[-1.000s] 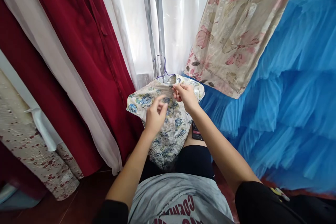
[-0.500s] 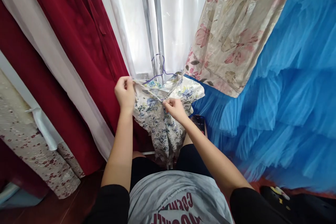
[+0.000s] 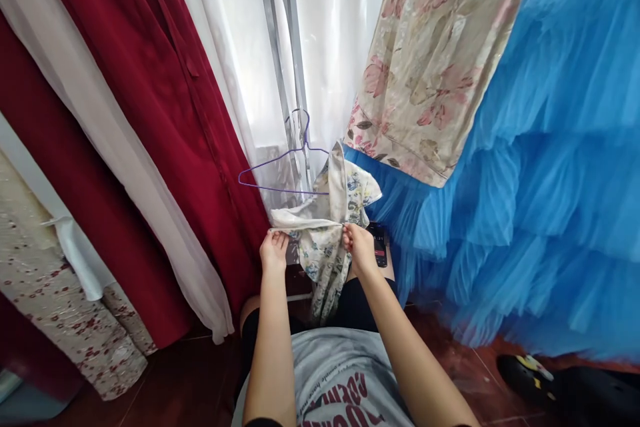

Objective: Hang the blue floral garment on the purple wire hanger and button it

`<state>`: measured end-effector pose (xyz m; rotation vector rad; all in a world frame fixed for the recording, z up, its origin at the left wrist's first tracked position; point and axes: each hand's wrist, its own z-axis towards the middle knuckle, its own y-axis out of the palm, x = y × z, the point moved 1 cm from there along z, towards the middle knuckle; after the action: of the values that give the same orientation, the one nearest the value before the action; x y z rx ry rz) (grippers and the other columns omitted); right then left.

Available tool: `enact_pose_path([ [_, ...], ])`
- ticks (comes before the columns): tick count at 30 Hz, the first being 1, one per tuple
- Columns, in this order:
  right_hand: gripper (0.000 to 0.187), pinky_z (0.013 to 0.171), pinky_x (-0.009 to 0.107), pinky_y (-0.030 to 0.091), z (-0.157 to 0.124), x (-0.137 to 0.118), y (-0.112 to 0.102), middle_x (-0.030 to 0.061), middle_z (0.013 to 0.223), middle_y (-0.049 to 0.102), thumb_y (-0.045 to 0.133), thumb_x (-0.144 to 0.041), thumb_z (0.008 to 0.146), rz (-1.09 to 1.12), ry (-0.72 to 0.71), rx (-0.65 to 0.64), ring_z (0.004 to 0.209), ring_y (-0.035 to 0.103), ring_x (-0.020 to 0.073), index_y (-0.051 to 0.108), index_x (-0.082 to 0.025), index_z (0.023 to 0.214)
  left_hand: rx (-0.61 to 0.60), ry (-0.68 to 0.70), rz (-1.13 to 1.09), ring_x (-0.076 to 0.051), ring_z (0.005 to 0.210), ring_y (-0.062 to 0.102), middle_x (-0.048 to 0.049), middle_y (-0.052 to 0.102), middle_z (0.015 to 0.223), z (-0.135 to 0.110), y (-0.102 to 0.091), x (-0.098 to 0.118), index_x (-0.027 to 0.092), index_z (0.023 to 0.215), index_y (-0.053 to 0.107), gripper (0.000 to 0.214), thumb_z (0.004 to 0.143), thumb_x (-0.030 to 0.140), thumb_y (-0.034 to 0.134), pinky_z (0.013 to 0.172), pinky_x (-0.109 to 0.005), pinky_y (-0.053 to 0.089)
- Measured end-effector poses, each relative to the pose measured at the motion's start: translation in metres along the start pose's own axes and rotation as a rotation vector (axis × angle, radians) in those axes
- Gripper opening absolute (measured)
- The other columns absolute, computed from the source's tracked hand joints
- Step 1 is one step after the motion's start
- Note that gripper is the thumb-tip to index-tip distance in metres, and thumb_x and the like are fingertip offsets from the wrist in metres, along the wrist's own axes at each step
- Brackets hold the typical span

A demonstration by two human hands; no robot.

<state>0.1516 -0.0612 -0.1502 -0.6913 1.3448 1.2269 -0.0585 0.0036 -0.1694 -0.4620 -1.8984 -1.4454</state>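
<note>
A white garment with a blue and yellow floral print hangs in front of my lap. Its right shoulder is on a purple wire hanger, whose left arm is bare. My left hand pinches the garment's edge at its left end. With closed fingers, my right hand grips the same edge near the middle of the garment. The edge is stretched between the two hands, below the hanger's lower bar. The garment's lower part falls in folds between my legs.
Dark red curtains and a white curtain hang at left and behind. A beige floral cloth and a ruffled blue tulle skirt hang at right. A phone rests on my thigh. A black shoe stands on the floor.
The garment's left shoulder has come off the hanger, baring the hanger's left arm. My left hand moved down and right with the edge; my right hand moved slightly down and right.
</note>
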Motion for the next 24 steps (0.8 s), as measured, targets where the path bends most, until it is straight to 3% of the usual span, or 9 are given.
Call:
enact_pose_path([
  [3, 0.031, 0.045, 0.027, 0.03, 0.003, 0.004, -0.024, -0.0037, 0.053, 0.045, 0.058, -0.052, 0.078, -0.029, -0.031, 0.126, 0.046, 0.036, 0.0133, 0.049, -0.024, 0.069, -0.089, 0.035, -0.007, -0.014, 0.083, 0.067, -0.0024, 0.065, 0.082, -0.022, 0.016, -0.003, 0.019, 0.082, 0.058, 0.009, 0.091, 0.022, 0.06, 0.089, -0.031, 0.051],
  [6, 0.032, 0.062, 0.031, 0.046, 0.0, -0.004, -0.026, 0.0021, 0.075, 0.059, 0.067, -0.049, 0.076, -0.117, -0.162, 0.184, 0.065, 0.053, 0.0186, 0.057, -0.022, 0.088, -0.331, 0.182, 0.045, -0.015, 0.093, 0.067, -0.0041, 0.068, 0.097, -0.05, 0.044, 0.01, 0.021, 0.092, 0.062, 0.013, 0.089, 0.033, 0.067, 0.092, -0.03, 0.051],
  [8, 0.044, 0.083, 0.036, 0.049, -0.006, -0.016, -0.016, 0.0084, 0.104, 0.064, 0.073, -0.044, 0.073, -0.251, -0.333, 0.072, 0.091, 0.06, 0.0238, 0.059, -0.022, 0.108, -0.53, 0.315, 0.174, -0.017, 0.097, 0.066, -0.0053, 0.068, 0.103, -0.073, 0.061, 0.018, 0.022, 0.096, 0.063, 0.02, 0.091, 0.042, 0.064, 0.093, -0.032, 0.051],
  [10, 0.05, 0.094, 0.039, 0.047, -0.015, -0.027, -0.003, 0.0101, 0.121, 0.063, 0.075, -0.038, 0.074, -0.346, -0.445, -0.181, 0.108, 0.059, 0.027, 0.059, -0.022, 0.119, -0.697, 0.428, 0.359, -0.02, 0.104, 0.065, -0.0062, 0.068, 0.108, -0.096, 0.074, 0.022, 0.023, 0.095, 0.065, 0.023, 0.094, 0.045, 0.061, 0.097, -0.034, 0.05],
  [13, 0.027, 0.082, 0.037, 0.05, -0.026, -0.038, 0.008, 0.0059, 0.096, 0.068, 0.066, -0.032, 0.082, -0.295, -0.369, -0.457, 0.09, 0.062, 0.0243, 0.065, -0.019, 0.106, -0.914, 0.498, 0.612, -0.023, 0.118, 0.06, -0.0078, 0.066, 0.118, -0.116, 0.086, 0.018, 0.023, 0.103, 0.067, 0.021, 0.094, 0.041, 0.061, 0.106, -0.036, 0.044],
  [16, 0.016, 0.071, 0.032, 0.048, -0.028, -0.048, -0.002, 0.0021, 0.077, 0.062, 0.059, -0.032, 0.087, -0.216, -0.261, -0.468, 0.075, 0.057, 0.0196, 0.063, -0.017, 0.087, -1.029, 0.504, 0.636, -0.025, 0.127, 0.056, -0.0096, 0.062, 0.13, -0.112, 0.096, 0.009, 0.027, 0.136, 0.052, 0.042, 0.097, 0.042, 0.055, 0.112, -0.039, 0.039],
  [18, 0.017, 0.068, 0.03, 0.045, -0.028, -0.057, -0.015, 0.0008, 0.075, 0.059, 0.061, -0.034, 0.085, -0.216, -0.196, -0.498, 0.071, 0.053, 0.0175, 0.062, -0.017, 0.083, -1.121, 0.495, 0.62, -0.025, 0.129, 0.054, -0.0108, 0.062, 0.13, -0.102, 0.103, 0.0, 0.025, 0.143, 0.046, 0.047, 0.101, 0.047, 0.042, 0.114, -0.041, 0.036],
  [21, 0.018, 0.062, 0.026, 0.04, -0.031, -0.078, -0.036, -0.0019, 0.069, 0.052, 0.065, -0.033, 0.083, -0.307, -0.126, -0.642, 0.064, 0.045, 0.0137, 0.059, -0.017, 0.077, -1.308, 0.449, 0.817, -0.029, 0.117, 0.06, -0.0118, 0.068, 0.116, -0.086, 0.106, -0.014, 0.02, 0.122, 0.064, 0.061, 0.101, 0.062, 0.025, 0.106, -0.041, 0.042],
  [24, 0.021, 0.057, 0.025, 0.034, -0.038, -0.1, -0.054, -0.0036, 0.065, 0.046, 0.065, -0.033, 0.085, -0.399, -0.105, -0.767, 0.06, 0.038, 0.0117, 0.056, -0.018, 0.073, -1.385, 0.433, 1.088, -0.028, 0.092, 0.064, -0.011, 0.07, 0.091, -0.076, 0.095, -0.027, 0.018, 0.086, 0.07, 0.078, 0.092, 0.079, 0.021, 0.089, -0.038, 0.049],
])
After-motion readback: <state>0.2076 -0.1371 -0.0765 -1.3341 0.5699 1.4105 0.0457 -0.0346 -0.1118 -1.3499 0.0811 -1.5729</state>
